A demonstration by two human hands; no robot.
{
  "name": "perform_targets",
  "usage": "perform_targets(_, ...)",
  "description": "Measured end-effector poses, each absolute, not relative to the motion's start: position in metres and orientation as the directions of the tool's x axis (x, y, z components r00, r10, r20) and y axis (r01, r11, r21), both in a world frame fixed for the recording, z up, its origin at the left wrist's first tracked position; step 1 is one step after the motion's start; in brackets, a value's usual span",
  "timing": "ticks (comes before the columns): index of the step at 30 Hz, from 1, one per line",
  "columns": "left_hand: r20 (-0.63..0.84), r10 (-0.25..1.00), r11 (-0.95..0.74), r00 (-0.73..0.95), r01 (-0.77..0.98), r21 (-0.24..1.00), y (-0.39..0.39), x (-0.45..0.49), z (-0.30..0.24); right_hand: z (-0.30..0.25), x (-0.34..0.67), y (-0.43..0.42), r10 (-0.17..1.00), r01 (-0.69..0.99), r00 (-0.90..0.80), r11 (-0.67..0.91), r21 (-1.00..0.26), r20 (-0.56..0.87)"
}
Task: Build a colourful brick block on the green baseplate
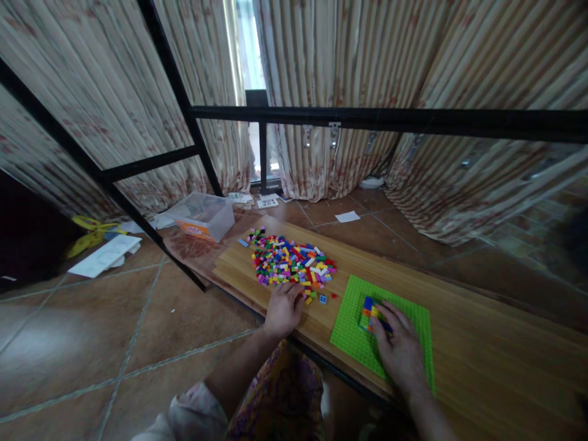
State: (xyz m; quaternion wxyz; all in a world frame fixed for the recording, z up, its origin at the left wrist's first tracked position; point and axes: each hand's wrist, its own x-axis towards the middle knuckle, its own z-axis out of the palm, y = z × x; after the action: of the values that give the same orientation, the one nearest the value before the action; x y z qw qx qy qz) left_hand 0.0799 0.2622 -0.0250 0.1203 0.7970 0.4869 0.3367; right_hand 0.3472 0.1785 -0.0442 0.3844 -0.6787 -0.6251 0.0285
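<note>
"Toy bricks (pixel 294 258) are in front of you, I think. May you describe everything, starting from the largest?"

"With pleasure. The largest are the curtains (pixel 349 55), pleated and with a reddish pattern. They hang behind a black metal frame (pixel 390 117). Below is the floor (pixel 105 331), of brown tiles. Then comes the wooden surface (pixel 482 349), long and smooth, which carries the bricks."

"And the things of middle size?"

"There is the green baseplate (pixel 353 324), flat on the surface, to the right of the bricks. A translucent box (pixel 215 214) with an orange label is beyond the far left end of the wood. The heap (pixel 275 260) of bricks, in many colours, is spread between the box and the baseplate."

"How are your hands?"

"My right grip (pixel 383 321) is closed around a small brick build (pixel 367 304), blue, orange, green and yellow, over the middle of the baseplate. Whether it is fixed to the studs, I cannot tell. My left grip (pixel 298 293) has curled fingers at the near edge of the heap; I cannot tell if they hold a brick."

"And the smallest?"

"A blue brick (pixel 323 299) and, smaller, a red piece (pixel 334 296), lying apart between heap and baseplate."
</note>
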Motion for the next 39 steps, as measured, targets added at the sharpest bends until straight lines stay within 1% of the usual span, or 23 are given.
perform_targets(5,0.412,0.868,-0.472,0.278,0.721,0.508,0.271,0.083,-0.023,-0.043,0.347,0.179,0.87,0.824,0.215,0.083,-0.56,0.444)
perform_targets(9,0.438,0.868,-0.449,0.234,0.749,0.487,0.293,0.076,-0.011,-0.043,0.347,0.179,0.875,0.825,0.214,0.077,-0.56,0.435)
perform_targets(12,0.443,0.88,-0.377,0.174,0.822,0.426,0.324,0.066,0.0,-0.044,0.348,0.179,0.877,0.826,0.207,0.081,-0.558,0.434)
perform_targets(14,0.39,0.907,-0.308,0.158,0.88,0.362,0.345,0.061,0.005,-0.045,0.349,0.179,0.878,0.827,0.206,0.081,-0.556,0.433)
perform_targets(16,0.363,0.918,-0.293,0.16,0.89,0.35,0.363,0.056,0.007,-0.046,0.35,0.179,0.878,0.826,0.204,0.083,-0.557,0.433)
perform_targets(22,0.333,0.921,-0.325,0.203,0.872,0.367,0.381,0.054,0.0,-0.049,0.351,0.179,0.88,0.829,0.183,0.101,-0.55,0.438)
perform_targets(30,0.359,0.918,-0.323,0.166,0.838,0.439,0.366,0.049,-0.003,-0.046,0.349,0.179,0.879,0.828,0.199,0.085,-0.554,0.433)
perform_targets(35,0.33,0.914,-0.372,0.237,0.816,0.443,0.365,0.037,0.001,-0.045,0.349,0.178,0.878,0.825,0.2,0.089,-0.558,0.435)
perform_targets(39,0.31,0.926,-0.34,0.213,0.828,0.446,0.378,0.035,0.008,-0.044,0.349,0.178,0.88,0.827,0.2,0.083,-0.556,0.43)
